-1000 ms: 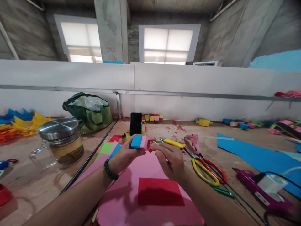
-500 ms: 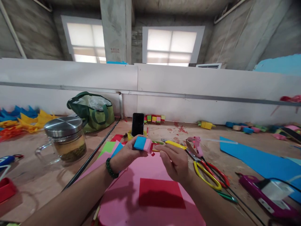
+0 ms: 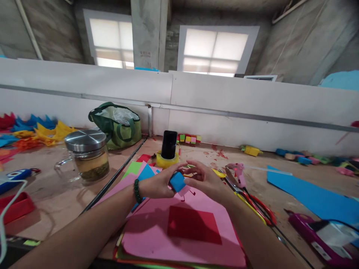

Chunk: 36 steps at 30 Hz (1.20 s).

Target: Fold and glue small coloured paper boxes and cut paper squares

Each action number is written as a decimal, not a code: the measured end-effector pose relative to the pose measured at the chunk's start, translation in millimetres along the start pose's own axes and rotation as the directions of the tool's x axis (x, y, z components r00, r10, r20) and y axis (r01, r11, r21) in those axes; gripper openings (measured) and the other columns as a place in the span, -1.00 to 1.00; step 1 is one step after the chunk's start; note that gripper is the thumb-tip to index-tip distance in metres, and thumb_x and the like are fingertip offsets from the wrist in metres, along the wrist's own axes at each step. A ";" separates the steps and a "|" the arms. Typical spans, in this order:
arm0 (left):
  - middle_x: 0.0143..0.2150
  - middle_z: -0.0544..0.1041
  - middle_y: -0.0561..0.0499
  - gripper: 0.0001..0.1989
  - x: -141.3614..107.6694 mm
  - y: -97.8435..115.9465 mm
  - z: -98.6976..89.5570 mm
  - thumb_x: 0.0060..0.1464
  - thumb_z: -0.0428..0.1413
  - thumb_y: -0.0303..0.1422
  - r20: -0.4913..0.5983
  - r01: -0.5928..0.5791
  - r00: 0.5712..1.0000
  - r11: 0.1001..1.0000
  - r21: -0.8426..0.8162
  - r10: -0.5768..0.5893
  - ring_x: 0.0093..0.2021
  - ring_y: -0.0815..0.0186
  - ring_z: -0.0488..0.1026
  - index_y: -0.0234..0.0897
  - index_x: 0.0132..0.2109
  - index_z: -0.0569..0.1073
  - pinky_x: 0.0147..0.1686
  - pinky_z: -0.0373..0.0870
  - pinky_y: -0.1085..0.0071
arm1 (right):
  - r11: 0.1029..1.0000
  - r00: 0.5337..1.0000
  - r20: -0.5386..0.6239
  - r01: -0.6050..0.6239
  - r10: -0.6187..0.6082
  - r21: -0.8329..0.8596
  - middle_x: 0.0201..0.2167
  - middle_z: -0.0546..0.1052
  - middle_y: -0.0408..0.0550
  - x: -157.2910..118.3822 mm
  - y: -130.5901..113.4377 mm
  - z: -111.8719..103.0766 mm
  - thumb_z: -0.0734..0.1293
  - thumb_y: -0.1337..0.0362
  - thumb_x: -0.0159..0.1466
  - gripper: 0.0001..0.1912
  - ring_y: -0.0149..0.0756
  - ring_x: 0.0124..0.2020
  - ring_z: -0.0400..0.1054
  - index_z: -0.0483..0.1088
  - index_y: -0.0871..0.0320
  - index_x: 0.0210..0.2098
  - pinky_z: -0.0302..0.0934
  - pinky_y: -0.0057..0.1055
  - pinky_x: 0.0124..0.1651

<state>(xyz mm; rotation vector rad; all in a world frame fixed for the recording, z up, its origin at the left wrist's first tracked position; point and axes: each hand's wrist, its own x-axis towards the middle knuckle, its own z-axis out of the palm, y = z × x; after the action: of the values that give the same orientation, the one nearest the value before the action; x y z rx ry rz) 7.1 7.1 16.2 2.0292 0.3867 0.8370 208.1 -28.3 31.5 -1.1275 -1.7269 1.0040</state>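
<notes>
My left hand, with a dark green bead bracelet on its wrist, is closed on a small blue and pink block. The block's blue face points up towards me. Thin dark red strips stick out from its pink lower side. Curved around the right side of the block is my right hand, its thumb tip against the blue edge. Its other fingers are partly hidden behind. Below both hands, a red rectangular sheet lies on a stack of pink sheets.
To the right are red-handled scissors, a pink glue gun, a blue sheet and a purple device. A phone stands in a yellow tape roll. At left are a glass tea mug and a green bag.
The block has been turned so its blue face shows more, with thin red strips now visible below. My right hand has moved left and closed in on it. The camera view has shifted slightly.
</notes>
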 end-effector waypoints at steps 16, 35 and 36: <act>0.02 0.42 -0.16 -0.16 6.1 0.0 -12.0 -0.06 0.22 -0.42 -0.140 0.261 0.933 0.891 -0.371 -0.331 -0.03 0.19 0.42 -0.19 0.33 0.05 0.02 0.25 0.20 | 0.979 0.971 -0.234 0.002 0.046 0.203 -0.24 0.52 0.00 12.4 11.5 -1.5 0.52 0.17 -0.04 -0.29 -0.21 -0.26 0.48 0.25 0.18 0.06 0.40 -0.31 -0.32; -0.05 0.47 -0.12 -0.24 4.4 -18.5 2.6 -0.05 0.16 -0.37 -0.152 0.271 0.950 0.962 -0.034 -0.273 -0.01 0.15 0.42 -0.29 0.29 0.07 0.03 0.30 0.18 | 0.994 0.996 -0.081 -0.014 0.023 0.107 -0.23 0.55 -0.01 10.8 15.3 -2.8 0.50 0.30 -0.06 -0.35 -0.22 -0.28 0.46 0.29 0.17 0.01 0.34 -0.26 -0.26; -0.04 0.47 -0.13 -0.24 3.9 -18.0 2.5 -0.04 0.16 -0.35 -0.153 0.272 0.950 0.962 -0.023 -0.272 -0.01 0.14 0.42 -0.29 0.28 0.07 0.04 0.30 0.17 | 0.994 0.997 -0.075 -0.013 0.021 0.106 -0.24 0.55 -0.01 10.7 15.8 -3.2 0.51 0.30 -0.07 -0.35 -0.23 -0.27 0.45 0.29 0.17 0.01 0.34 -0.26 -0.24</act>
<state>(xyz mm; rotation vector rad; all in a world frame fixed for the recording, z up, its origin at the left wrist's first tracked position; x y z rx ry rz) 12.4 17.8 1.9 1.8600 0.7358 0.8230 212.8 -13.2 20.4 -1.1003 -1.5885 1.0368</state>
